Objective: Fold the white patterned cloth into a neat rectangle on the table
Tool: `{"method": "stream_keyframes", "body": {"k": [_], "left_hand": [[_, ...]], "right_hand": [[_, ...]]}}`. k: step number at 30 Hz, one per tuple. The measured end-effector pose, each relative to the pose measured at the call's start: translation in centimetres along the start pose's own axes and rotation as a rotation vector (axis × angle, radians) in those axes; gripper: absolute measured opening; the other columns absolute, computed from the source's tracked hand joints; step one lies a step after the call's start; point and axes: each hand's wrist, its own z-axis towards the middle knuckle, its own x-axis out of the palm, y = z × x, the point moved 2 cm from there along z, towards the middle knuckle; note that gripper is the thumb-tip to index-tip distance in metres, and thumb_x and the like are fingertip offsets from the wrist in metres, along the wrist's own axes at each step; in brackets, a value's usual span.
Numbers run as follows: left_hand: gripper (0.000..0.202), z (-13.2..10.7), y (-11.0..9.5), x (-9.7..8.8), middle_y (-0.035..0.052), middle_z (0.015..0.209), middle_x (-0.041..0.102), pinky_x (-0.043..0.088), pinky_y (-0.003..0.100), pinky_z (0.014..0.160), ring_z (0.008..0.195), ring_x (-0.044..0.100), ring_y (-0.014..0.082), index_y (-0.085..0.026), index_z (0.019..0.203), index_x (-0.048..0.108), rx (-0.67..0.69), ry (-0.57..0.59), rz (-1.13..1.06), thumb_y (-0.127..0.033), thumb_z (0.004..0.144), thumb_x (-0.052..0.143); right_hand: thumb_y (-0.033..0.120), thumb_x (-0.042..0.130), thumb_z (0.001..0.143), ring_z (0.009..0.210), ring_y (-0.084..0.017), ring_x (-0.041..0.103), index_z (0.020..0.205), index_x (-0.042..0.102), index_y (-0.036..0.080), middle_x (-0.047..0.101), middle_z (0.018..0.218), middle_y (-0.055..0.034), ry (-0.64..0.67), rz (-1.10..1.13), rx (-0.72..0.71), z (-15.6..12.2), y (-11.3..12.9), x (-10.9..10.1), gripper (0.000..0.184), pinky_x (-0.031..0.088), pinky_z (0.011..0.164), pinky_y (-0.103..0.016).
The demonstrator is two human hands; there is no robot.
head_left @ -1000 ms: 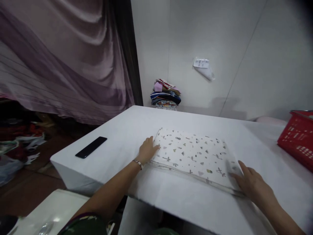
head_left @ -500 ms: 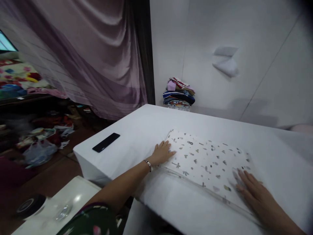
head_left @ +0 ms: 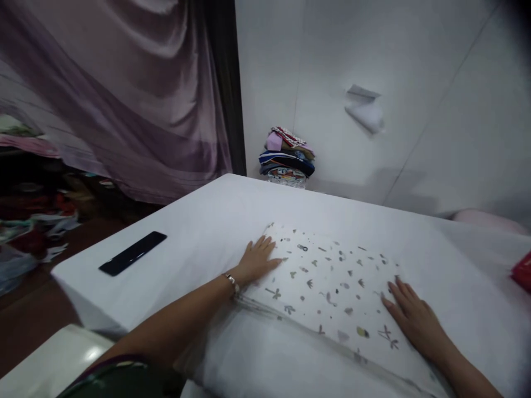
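Note:
A folded white cloth [head_left: 327, 282] printed with small leaves, dots and shapes lies flat on the white table. Its near edge shows several layers. My left hand [head_left: 256, 260], with a bracelet at the wrist, rests on the cloth's left edge, fingers spread. On the right edge lies my right hand [head_left: 415, 315], palm down with the fingers stretched out. Neither hand grips anything.
A black phone [head_left: 133, 253] lies on the left part of the white table [head_left: 199, 215]. Behind the table stands a stack of folded clothes [head_left: 287, 157] by the wall. A purple curtain [head_left: 166, 99] hangs at left. Something red [head_left: 521, 272] shows at the right edge.
The view has swung to the right, so the scene sits further left and a red thing appears at right. My right hand has shifted slightly up along the cloth's right edge.

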Motion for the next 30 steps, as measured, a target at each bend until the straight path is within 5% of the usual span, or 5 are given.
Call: {"method": "stream_keyframes", "body": {"k": [6, 12, 18, 26, 30], "left_hand": [[0.072, 4.7, -3.0, -3.0, 0.0075, 0.151, 0.016, 0.004, 0.049, 0.109, 0.139, 0.006, 0.0266, -0.021, 0.139, 0.033, 0.054, -0.106, 0.031, -0.065, 0.082, 0.029], [0.072, 9.9, -2.4, -0.7, 0.0087, 0.15, 0.019, 0.004, 0.049, 0.11, 0.138, 0.01, 0.0263, -0.018, 0.14, 0.031, 0.014, -0.106, 0.143, -0.063, 0.084, 0.024], [0.077, 10.1, -0.7, 1.2, 0.0074, 0.149, 0.021, 0.005, 0.047, 0.111, 0.139, 0.009, 0.0245, -0.018, 0.141, 0.03, 0.016, -0.126, 0.149, -0.067, 0.083, 0.016], [0.082, 10.3, -1.5, -1.2, 0.0094, 0.151, 0.012, 0.008, 0.05, 0.109, 0.139, 0.006, 0.0262, -0.013, 0.143, 0.023, -0.052, 0.029, 0.1, -0.068, 0.082, 0.014], [0.083, 7.6, -0.7, -1.4, 0.0075, 0.152, 0.011, 0.003, 0.047, 0.11, 0.139, 0.003, 0.0245, -0.015, 0.143, 0.021, 0.068, -0.063, 0.141, -0.07, 0.082, 0.013]], "right_hand": [[0.046, 0.031, 0.087, 0.136, -0.028, 0.021, 0.131, 0.044, 0.023, 0.035, 0.144, -0.0081, -0.041, -0.039, -0.084, 5.3, 2.6, -3.0, 0.052, 0.025, 0.105, -0.053], [0.049, 0.024, 0.087, 0.136, -0.026, 0.022, 0.137, 0.036, 0.012, 0.032, 0.145, -0.0117, 0.032, -0.043, 0.067, 10.5, 3.4, -2.1, 0.063, 0.023, 0.107, -0.05], [0.052, 0.021, 0.087, 0.137, -0.024, 0.019, 0.139, 0.032, 0.014, 0.028, 0.147, -0.008, 0.043, -0.033, 0.086, 10.2, 1.8, 0.3, 0.065, 0.021, 0.107, -0.051], [0.047, 0.021, 0.088, 0.135, -0.028, 0.022, 0.132, 0.044, 0.021, 0.032, 0.145, -0.0085, 0.054, -0.05, 0.067, 10.4, 1.6, -1.2, 0.056, 0.025, 0.103, -0.056], [0.039, 0.025, 0.087, 0.137, -0.028, 0.016, 0.129, 0.048, 0.023, 0.03, 0.146, -0.0064, -0.072, -0.129, -0.09, 7.2, 1.0, -0.6, 0.051, 0.019, 0.105, -0.057]]}}
